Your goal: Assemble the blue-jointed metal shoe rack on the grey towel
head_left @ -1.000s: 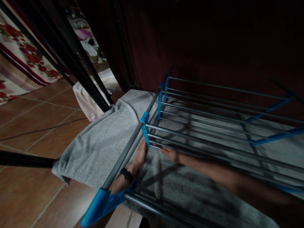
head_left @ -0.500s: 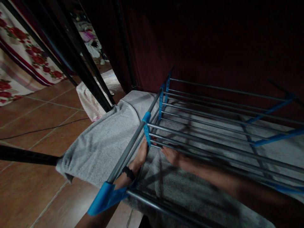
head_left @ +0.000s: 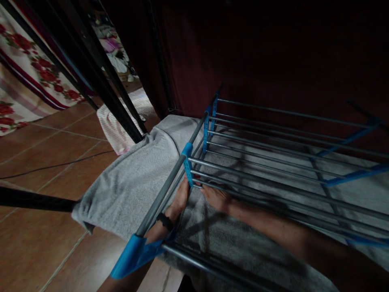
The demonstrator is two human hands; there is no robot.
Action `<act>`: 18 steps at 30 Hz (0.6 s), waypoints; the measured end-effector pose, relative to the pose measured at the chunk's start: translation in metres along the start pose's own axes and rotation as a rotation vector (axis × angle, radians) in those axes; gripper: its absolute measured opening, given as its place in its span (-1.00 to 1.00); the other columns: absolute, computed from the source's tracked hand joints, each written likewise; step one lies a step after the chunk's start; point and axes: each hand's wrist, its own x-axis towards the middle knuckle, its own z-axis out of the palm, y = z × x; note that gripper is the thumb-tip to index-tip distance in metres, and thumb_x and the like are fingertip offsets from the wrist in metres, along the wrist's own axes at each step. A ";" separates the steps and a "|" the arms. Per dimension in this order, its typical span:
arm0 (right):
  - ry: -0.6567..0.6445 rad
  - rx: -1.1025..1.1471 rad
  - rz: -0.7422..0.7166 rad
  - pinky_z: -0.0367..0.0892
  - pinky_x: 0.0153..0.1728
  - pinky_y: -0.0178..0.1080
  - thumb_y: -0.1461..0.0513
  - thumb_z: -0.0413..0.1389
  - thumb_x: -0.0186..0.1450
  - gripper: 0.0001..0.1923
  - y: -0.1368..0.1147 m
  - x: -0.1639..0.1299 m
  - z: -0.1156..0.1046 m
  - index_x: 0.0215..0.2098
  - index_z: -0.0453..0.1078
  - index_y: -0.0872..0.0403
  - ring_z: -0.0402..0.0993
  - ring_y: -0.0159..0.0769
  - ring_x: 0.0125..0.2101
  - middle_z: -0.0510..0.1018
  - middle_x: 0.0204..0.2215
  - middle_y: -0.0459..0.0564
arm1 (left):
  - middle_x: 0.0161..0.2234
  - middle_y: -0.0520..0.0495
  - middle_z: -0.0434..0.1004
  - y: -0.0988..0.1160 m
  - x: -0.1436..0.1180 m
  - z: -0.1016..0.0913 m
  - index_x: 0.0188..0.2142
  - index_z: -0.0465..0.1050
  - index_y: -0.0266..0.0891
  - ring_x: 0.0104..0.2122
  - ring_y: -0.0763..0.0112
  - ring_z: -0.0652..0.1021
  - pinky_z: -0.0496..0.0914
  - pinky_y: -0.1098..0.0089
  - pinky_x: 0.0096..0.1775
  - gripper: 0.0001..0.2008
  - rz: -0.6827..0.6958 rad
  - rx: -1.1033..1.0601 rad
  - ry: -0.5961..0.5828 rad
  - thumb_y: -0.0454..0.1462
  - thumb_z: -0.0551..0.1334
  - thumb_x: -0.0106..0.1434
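Head view: our drying rack (head_left: pixel 258 177), gray metal and blue plastic, rests on a gray cloth (head_left: pixel 136 194). Our right hand (head_left: pixel 216 198) reaches in from the right, our left hand (head_left: pixel 181 196) from beneath the blue corner piece (head_left: pixel 133 255), both beside a blue bracket's (head_left: pixel 188 172) lower end. Fingers being partly hidden, we cannot tell whether either grips.

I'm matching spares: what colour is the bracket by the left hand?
The bracket is blue, clearest in head view.
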 end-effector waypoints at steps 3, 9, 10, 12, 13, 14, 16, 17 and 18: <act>-0.030 0.132 0.020 0.20 0.26 -0.11 0.17 -0.09 0.47 -0.62 0.005 0.004 0.004 0.21 0.34 -0.18 0.36 -0.15 0.15 0.47 0.11 -0.08 | 0.15 -0.04 0.46 0.001 0.000 0.000 0.03 0.47 -0.09 0.19 0.08 0.36 0.12 0.07 0.32 -0.60 0.029 0.022 -0.007 -0.04 -0.03 0.43; -0.100 0.257 0.092 0.15 0.30 -0.08 0.13 -0.09 0.46 -0.61 0.007 0.005 0.010 0.20 0.34 -0.25 0.34 -0.13 0.16 0.50 0.07 -0.10 | 0.02 -0.05 0.55 0.012 -0.002 0.003 -0.04 0.50 -0.09 0.10 0.10 0.45 0.25 0.12 0.25 -0.58 0.055 0.019 -0.024 -0.04 -0.07 0.44; -0.088 0.249 0.116 0.19 0.27 -0.08 0.10 -0.08 0.46 -0.62 0.007 0.002 0.011 0.19 0.36 -0.25 0.39 -0.10 0.11 0.52 0.03 -0.06 | 0.01 -0.06 0.56 0.014 -0.003 0.003 -0.05 0.50 -0.10 0.10 0.08 0.45 0.26 0.11 0.24 -0.59 0.045 0.027 -0.018 -0.03 -0.05 0.43; -0.062 0.236 0.155 0.27 0.21 -0.05 0.04 -0.08 0.47 -0.61 0.007 -0.002 0.013 0.18 0.38 -0.20 0.48 -0.06 0.01 0.56 -0.04 0.02 | 0.01 -0.07 0.57 0.017 -0.003 0.003 -0.05 0.51 -0.10 0.13 0.02 0.43 0.25 0.10 0.25 -0.60 0.019 0.047 -0.007 -0.02 -0.02 0.41; -0.052 0.236 0.155 0.28 0.20 -0.05 0.03 -0.09 0.47 -0.60 0.007 -0.003 0.015 0.19 0.38 -0.16 0.49 -0.05 0.00 0.57 -0.05 0.05 | 0.02 -0.07 0.56 0.018 -0.004 0.003 -0.05 0.51 -0.08 0.15 0.00 0.41 0.23 0.10 0.26 -0.60 0.010 0.053 -0.001 -0.01 0.00 0.40; -0.042 0.242 0.142 0.27 0.21 -0.05 0.03 -0.09 0.48 -0.59 0.007 -0.003 0.016 0.19 0.38 -0.13 0.48 -0.05 0.02 0.56 -0.05 0.06 | 0.04 -0.06 0.56 0.018 -0.004 0.003 -0.05 0.52 -0.06 0.17 -0.01 0.39 0.21 0.11 0.28 -0.61 0.007 0.055 0.006 0.00 0.01 0.39; -0.033 0.267 0.093 0.18 0.26 -0.08 0.07 -0.08 0.48 -0.59 0.008 0.000 0.018 0.21 0.36 -0.08 0.39 -0.09 0.12 0.53 0.02 0.05 | 0.08 -0.01 0.53 0.018 -0.004 0.003 -0.05 0.52 0.00 0.22 0.00 0.35 0.14 0.14 0.31 -0.62 0.011 0.049 0.017 0.02 0.01 0.39; -0.035 0.281 0.070 0.13 0.29 -0.09 0.11 -0.07 0.47 -0.60 0.009 0.002 0.018 0.22 0.35 -0.07 0.33 -0.12 0.17 0.51 0.05 0.02 | 0.09 0.01 0.53 0.017 -0.003 0.003 -0.06 0.51 0.02 0.23 0.01 0.34 0.12 0.15 0.32 -0.62 0.005 0.042 0.017 0.03 0.00 0.39; -0.045 0.290 0.052 0.09 0.32 -0.09 0.14 -0.06 0.46 -0.60 0.010 0.005 0.019 0.23 0.34 -0.06 0.27 -0.15 0.21 0.49 0.08 -0.01 | 0.09 0.02 0.52 0.017 -0.003 0.003 -0.05 0.51 0.03 0.23 0.01 0.34 0.11 0.14 0.33 -0.61 -0.006 0.037 0.014 0.03 -0.02 0.39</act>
